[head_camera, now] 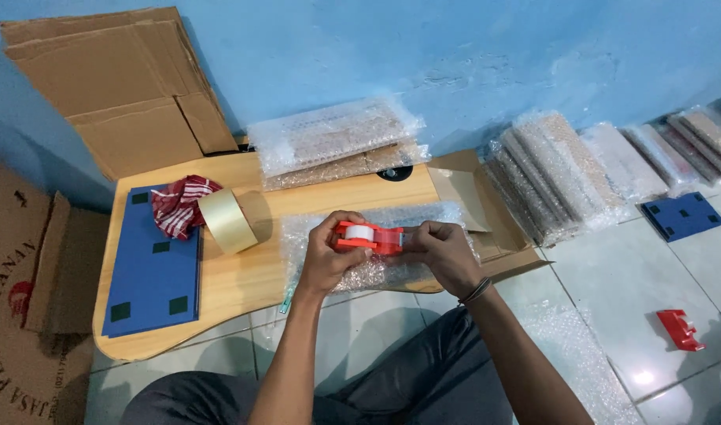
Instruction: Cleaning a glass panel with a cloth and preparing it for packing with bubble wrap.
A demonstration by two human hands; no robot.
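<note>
My left hand grips a red tape dispenser with a white roll in it. Fingers of my right hand pinch the dispenser's right end. Both hands rest over a flat item wrapped in bubble wrap that lies on a low wooden table. To the left, on the same tabletop, a roll of tan packing tape stands on its edge.
A blue board and a red-and-white cloth lie on the table's left. Bubble-wrapped packs are stacked at the back, with more rows along the wall at right. Flattened cardboard leans left. A second red dispenser lies on the tiled floor.
</note>
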